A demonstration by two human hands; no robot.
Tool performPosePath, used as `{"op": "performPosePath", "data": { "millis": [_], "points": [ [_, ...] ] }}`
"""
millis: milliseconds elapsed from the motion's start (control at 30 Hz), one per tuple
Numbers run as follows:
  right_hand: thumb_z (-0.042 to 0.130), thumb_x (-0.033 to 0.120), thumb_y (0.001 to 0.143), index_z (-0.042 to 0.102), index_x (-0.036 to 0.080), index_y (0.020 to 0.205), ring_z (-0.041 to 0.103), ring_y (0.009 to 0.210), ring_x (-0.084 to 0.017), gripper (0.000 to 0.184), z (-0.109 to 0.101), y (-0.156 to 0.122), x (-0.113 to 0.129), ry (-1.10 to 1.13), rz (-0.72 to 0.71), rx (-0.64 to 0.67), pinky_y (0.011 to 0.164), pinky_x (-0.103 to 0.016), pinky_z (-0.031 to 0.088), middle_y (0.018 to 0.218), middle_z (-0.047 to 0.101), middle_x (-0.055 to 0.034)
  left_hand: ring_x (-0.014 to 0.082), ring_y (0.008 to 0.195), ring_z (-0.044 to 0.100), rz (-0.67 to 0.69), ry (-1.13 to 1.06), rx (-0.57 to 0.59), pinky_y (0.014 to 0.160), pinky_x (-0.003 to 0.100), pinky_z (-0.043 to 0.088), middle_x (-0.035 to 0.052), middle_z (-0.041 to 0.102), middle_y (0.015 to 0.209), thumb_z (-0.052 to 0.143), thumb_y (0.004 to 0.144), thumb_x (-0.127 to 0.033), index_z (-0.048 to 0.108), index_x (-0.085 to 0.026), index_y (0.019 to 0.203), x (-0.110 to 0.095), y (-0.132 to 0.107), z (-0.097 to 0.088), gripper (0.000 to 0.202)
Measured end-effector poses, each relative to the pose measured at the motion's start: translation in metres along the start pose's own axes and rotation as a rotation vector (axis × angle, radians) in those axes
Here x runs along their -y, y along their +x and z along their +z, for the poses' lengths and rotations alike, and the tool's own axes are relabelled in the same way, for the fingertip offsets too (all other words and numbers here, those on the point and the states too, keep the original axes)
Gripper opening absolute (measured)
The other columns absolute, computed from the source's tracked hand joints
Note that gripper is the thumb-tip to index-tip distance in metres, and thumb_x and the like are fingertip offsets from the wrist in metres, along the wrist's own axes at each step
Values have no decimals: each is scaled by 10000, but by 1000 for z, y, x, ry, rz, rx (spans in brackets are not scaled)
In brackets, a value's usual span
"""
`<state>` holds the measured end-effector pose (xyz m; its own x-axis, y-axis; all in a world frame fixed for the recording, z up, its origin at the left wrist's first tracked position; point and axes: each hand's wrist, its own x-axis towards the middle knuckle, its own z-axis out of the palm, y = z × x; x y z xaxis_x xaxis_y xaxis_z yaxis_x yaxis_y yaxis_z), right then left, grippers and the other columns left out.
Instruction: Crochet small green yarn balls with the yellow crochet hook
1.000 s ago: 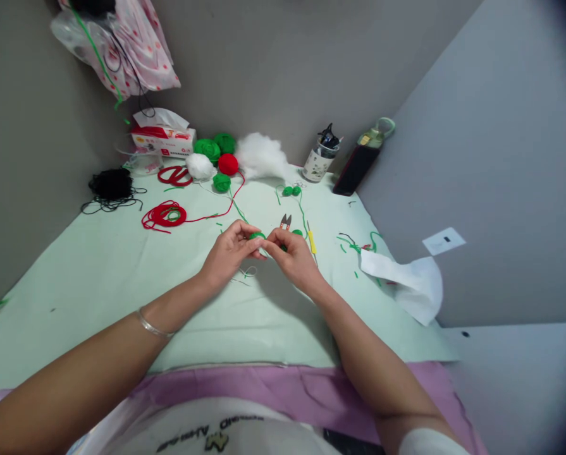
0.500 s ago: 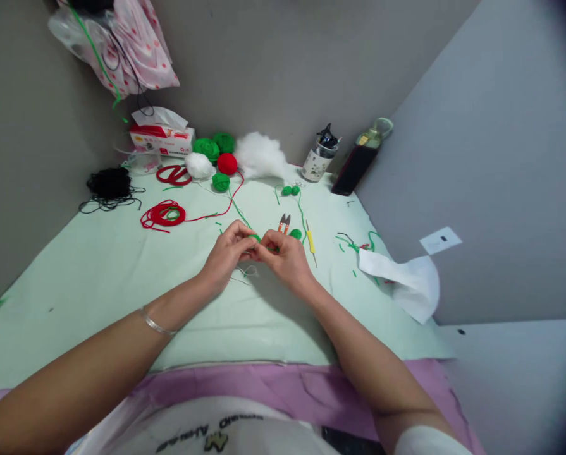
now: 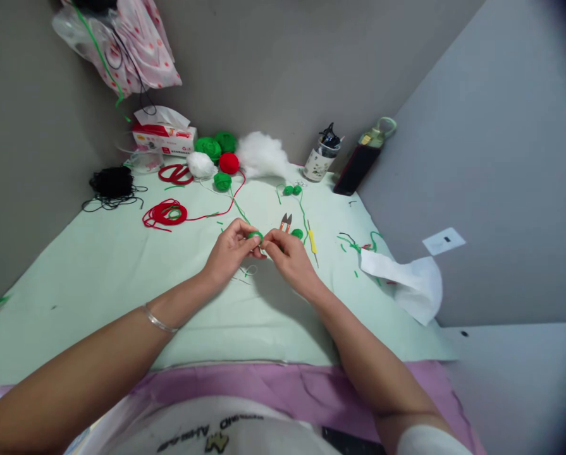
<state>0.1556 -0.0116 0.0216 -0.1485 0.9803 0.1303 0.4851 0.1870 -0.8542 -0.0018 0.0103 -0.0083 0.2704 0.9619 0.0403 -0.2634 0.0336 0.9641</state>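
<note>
Fingertips of the right hand (image 3: 292, 259) have drawn back slightly from the left hand (image 3: 226, 253) since the preceding frame, exposing more of the green yarn piece (image 3: 255, 236). Piece location: above the table (image 3: 188, 341), between the thumb and fingers of the left hand. Left grip: closed on the piece. Right grip: fingertips at the near side of the piece; whether they pinch a strand or a fine tool cannot be determined at this size. Hold the piece with light, even pressure; excess pressure would probably flatten it. Keep the left thumb clear of the edge being worked and make short, controlled finger movements. Maintain slack in the green strand (image 3: 239, 208) running from the green yarn ball (image 3: 222, 182) towards the left hand, as tension could pull the piece askew. Keep the right hand clear of the orange-handled snips (image 3: 286, 224) just beyond it.
</note>
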Motion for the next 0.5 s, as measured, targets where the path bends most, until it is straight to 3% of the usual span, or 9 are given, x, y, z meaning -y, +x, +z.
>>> {"op": "performPosePath", "data": {
  "millis": [133, 333, 433, 500],
  "points": [
    [504, 250, 902, 547, 224, 729, 415, 582, -140, 180, 10, -6, -1, -117, -21, -32, 605, -285, 283, 623, 521, 34, 114, 601, 619, 40, 31, -44, 630, 261, 553, -49, 608, 721, 793, 744, -295, 554, -203, 826, 3, 4, 0, 269],
    [515, 319, 951, 610, 210, 794, 428, 588, -134, 213, 18, -7, -1, -81, -72, -50, 601, -267, 300, 623, 519, 42, 117, 707, 632, 128, 32, -147, 682, 249, 531, -33, 628, 827, 784, 728, -247, 585, -198, 908, 0, 5, -2, 272],
    [536, 346, 968, 697, 198, 915, 479, 605, -131, 225, 5, -2, -5, -37, -93, 44, 621, -261, 352, 687, 610, 25, 123, 726, 653, 173, 21, -185, 718, 271, 543, -34, 631, 834, 788, 740, -237, 574, -204, 910, -6, 6, -6, 275],
    [556, 350, 970, 732, 205, 1023, 572, 713, -148, 234, -13, 2, -12, -88, -120, 81, 696, -273, 422, 919, 727, -30, 134, 740, 683, 194, 13, -193, 748, 298, 559, -31, 642, 857, 790, 746, -242, 581, -205, 917, -11, 7, -10, 272]
  ]
}}
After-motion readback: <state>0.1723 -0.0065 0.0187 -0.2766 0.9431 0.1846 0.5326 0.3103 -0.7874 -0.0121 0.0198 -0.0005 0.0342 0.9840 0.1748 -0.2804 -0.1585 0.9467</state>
